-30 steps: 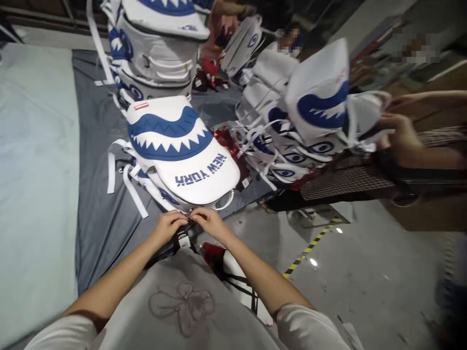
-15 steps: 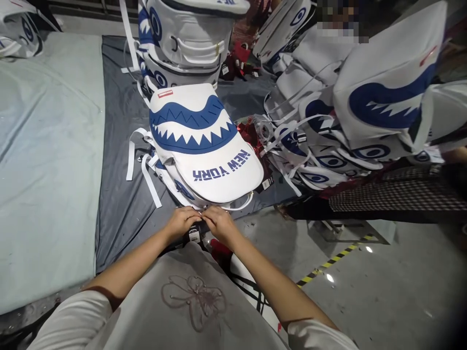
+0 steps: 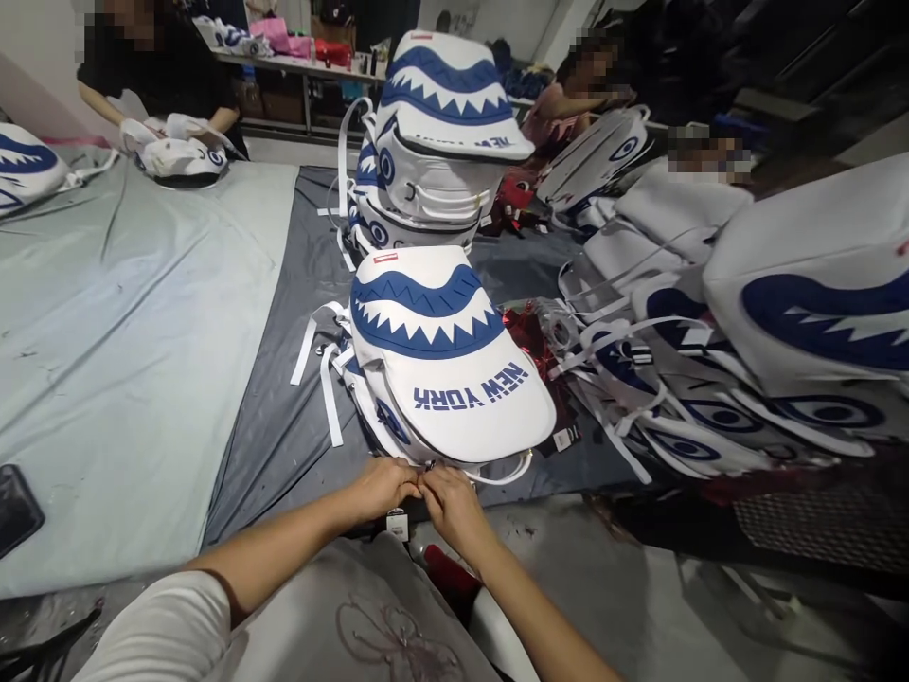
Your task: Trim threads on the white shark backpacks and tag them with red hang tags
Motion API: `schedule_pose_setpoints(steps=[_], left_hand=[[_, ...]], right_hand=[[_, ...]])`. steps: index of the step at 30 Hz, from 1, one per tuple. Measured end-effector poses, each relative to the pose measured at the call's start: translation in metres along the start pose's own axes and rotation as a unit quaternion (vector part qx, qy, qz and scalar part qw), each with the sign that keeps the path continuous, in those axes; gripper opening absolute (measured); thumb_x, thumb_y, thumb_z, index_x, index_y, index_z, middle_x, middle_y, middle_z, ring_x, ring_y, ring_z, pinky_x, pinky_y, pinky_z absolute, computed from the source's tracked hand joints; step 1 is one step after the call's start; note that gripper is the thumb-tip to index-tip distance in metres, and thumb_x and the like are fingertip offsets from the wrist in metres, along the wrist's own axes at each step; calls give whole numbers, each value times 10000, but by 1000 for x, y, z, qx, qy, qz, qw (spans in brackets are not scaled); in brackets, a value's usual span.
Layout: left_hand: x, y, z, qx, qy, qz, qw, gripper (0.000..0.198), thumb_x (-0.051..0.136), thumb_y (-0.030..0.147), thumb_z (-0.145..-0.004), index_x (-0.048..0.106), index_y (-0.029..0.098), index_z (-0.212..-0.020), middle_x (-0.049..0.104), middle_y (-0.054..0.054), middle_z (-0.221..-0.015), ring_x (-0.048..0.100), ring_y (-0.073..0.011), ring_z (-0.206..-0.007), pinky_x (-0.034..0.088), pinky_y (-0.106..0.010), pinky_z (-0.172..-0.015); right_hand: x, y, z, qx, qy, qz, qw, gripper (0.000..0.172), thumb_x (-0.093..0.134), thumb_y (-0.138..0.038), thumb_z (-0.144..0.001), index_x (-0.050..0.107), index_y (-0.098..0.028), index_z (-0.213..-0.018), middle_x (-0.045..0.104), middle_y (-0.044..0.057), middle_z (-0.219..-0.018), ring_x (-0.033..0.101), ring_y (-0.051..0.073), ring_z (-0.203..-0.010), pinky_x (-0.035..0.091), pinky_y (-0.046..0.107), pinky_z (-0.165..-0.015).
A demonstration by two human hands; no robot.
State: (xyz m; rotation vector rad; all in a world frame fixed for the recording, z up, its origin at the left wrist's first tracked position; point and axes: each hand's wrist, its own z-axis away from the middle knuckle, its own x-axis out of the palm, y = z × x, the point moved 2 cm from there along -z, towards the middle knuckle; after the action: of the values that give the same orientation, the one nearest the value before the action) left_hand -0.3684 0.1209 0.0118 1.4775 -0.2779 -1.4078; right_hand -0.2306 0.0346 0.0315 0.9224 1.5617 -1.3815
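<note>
A white backpack [image 3: 490, 426] with a blue toothed mouth and "NEW YORK" lettering lies front side up before me. My left hand [image 3: 387, 486] and my right hand [image 3: 450, 494] meet at its near end, beside the white carry handle [image 3: 507, 476]. The fingers of both are closed in a pinch, and what is between them is too small and covered to make out. Just below the fingers hangs a hang tag [image 3: 398, 524] with a white label. Loose white straps [image 3: 331, 393] trail from the bag's left side.
Similar backpacks [image 3: 444, 142] are stacked behind this one, and a pile of several more [image 3: 795, 265] stands on the right. A pale green cloth [image 3: 128, 360] covers the left table, with a phone [image 3: 18, 511] on it. A co-worker [image 3: 160, 85] handles a bag at the back left.
The view has tilted up and shifted left, bringing co-workers and the phone into sight. My hands stay together at the backpack's near end, with fingers slightly repositioned.
</note>
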Motion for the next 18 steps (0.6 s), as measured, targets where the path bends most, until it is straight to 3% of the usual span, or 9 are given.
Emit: schedule_pose_setpoints(steps=[6, 13, 18], left_hand=[[6, 3, 0, -14, 25, -2, 1000, 177, 590, 260, -882, 728, 166, -825, 730, -92, -922, 646, -224, -859, 429, -284, -757], [5, -3, 3, 28, 2, 63, 998, 233, 529, 193, -906, 713, 161, -766, 702, -25, -783, 603, -130, -724, 425, -211, -698], [7, -5, 3, -13, 23, 63, 998, 193, 565, 214, -870, 707, 164, -750, 706, -32, -748, 599, -155, -706, 404, -236, -674]], right_hand=[[0, 1, 0, 25, -2, 2, 1000, 210, 477, -110, -930, 603, -183, -778, 636, 42, -792, 558, 197, -774, 352, 314, -733], [-1, 0, 0, 30, -6, -4, 1000, 210, 467, -137, -957, 603, -182, -804, 648, 43, -818, 571, 201, -800, 358, 322, -756], [0, -2, 1, 12, -9, 23, 1000, 205, 463, -120, -942, 600, -183, -804, 646, 55, -827, 563, 216, -803, 349, 332, -743]])
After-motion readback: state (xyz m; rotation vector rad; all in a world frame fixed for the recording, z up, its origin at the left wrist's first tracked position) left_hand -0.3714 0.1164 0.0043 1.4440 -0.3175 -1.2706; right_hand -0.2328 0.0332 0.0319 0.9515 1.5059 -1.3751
